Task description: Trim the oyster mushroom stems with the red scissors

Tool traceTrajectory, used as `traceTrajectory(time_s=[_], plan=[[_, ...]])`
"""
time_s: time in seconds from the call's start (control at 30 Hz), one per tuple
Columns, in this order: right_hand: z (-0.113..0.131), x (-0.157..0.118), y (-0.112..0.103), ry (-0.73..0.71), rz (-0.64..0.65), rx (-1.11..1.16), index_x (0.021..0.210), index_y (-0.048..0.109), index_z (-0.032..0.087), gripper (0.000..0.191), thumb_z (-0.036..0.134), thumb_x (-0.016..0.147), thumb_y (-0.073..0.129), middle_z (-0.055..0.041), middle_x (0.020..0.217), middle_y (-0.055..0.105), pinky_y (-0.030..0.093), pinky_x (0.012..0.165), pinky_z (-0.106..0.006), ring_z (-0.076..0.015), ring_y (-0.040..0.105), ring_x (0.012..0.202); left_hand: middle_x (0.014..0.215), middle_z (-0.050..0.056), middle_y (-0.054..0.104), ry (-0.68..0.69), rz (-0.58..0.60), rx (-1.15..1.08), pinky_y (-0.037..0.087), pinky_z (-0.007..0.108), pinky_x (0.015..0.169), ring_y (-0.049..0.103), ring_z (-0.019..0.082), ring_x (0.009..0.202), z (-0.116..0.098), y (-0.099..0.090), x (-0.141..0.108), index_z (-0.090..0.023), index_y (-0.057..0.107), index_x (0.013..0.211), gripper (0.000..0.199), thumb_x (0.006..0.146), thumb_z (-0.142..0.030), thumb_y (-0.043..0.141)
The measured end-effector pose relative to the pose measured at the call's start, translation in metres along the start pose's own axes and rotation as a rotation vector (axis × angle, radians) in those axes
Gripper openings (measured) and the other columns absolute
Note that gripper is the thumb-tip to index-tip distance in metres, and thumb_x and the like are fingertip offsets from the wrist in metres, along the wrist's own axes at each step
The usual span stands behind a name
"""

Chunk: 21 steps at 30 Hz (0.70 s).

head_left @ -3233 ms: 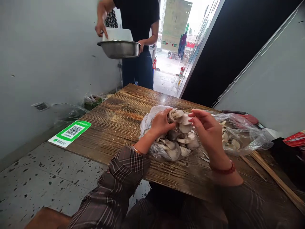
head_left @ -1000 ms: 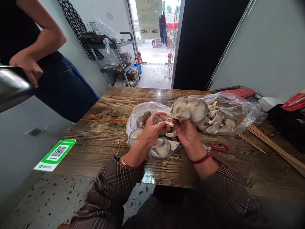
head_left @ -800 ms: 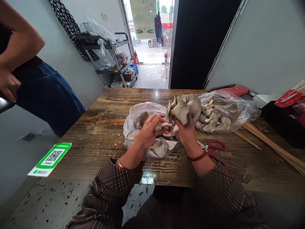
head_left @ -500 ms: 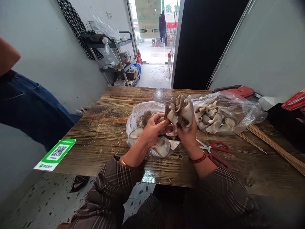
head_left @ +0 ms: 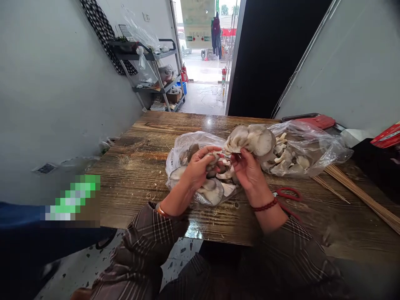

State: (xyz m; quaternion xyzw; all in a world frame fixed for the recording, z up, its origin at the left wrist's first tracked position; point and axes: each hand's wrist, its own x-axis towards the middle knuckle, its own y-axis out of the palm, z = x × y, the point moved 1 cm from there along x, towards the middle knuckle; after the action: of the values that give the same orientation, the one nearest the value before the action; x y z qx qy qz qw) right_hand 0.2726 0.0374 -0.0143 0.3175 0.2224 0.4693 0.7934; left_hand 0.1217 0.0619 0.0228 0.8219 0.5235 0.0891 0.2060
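While two hands [head_left: 198,168] [head_left: 250,173] hold mushrooms [head_left: 258,139], two bags [head_left: 198,137] [head_left: 326,148]

- Pale panel [head_left: 196,21] in doorway [head_left: 204,93]: R green label [head_left: 206,38] reads approx. "TSIN"; L green label [head_left: 189,38] ends "TAO", both v. small.
- Green/wht. sign [head_left: 75,198], table [head_left: 140,146] corner: pixelated, illeg.
- Red pkt. [head_left: 387,135], far R: print illeg.
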Motion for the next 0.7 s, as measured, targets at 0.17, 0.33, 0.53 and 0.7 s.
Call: traceTrajectory(time_s=[0.17, 0.33, 0.53, 0.7], plan=[[0.003, -0.0036, 0.0005, 0.055, 0.052, 0.065, 0.081, 0.07, 0.025, 0.03, 0.023, 0.059, 0.091, 0.0081, 0.083, 0.075, 0.06, 0.07, -0.022, -0.0106, 0.069, 0.079, 0.085, 0.004, 0.07, 0.043, -0.043, -0.009, 0.048, 0.02, 0.048, 0.068, 0.012, 0.063, -0.0019, -0.0026, 0.0016, -0.014, 0.068, 0.089, 0.028, 0.068, -0.027, 0.082], [0.0035, -0.0026, -0.0031, 0.193, 0.152, 0.125, 0.08, 0.068, 0.025, 0.025, 0.033, 0.067, 0.088, 0.0067, 0.074, 0.072, 0.055, 0.056, -0.021, -0.0107, 0.064, 0.066, 0.09, 0.002, 0.07, 0.136, -0.05, 0.029, 0.046, 0.018, 0.049, 0.065, 0.009, 0.061, -0.0033, -0.002, -0.0003, -0.016, 0.072, 0.099, 0.036, 0.068, -0.029, 0.084], [0.005, -0.0012, -0.0059, 0.096, 0.213, -0.063, 0.087, 0.067, 0.027, 0.025, 0.041, 0.073, 0.082, 0.0047, 0.082, 0.073, 0.054, 0.057, -0.026, -0.0128, 0.064, 0.068, 0.074, 0.001, 0.065, 0.193, -0.064, 0.13, 0.043, 0.018, 0.048, 0.062, 0.01, 0.06, -0.0008, -0.005, 0.0017, -0.015, 0.075, 0.093, 0.03, 0.071, -0.034, 0.082], [0.002, -0.0063, -0.0053, -0.146, 0.209, -0.258, 0.102, 0.07, 0.031, 0.039, 0.035, 0.067, 0.086, 0.0025, 0.108, 0.076, 0.059, 0.076, -0.032, -0.0187, 0.07, 0.099, 0.08, 0.001, 0.066, 0.179, -0.047, 0.145, 0.042, 0.018, 0.049, 0.061, 0.009, 0.059, -0.0007, -0.0046, 0.0003, -0.016, 0.074, 0.098, 0.04, 0.069, -0.04, 0.087]])
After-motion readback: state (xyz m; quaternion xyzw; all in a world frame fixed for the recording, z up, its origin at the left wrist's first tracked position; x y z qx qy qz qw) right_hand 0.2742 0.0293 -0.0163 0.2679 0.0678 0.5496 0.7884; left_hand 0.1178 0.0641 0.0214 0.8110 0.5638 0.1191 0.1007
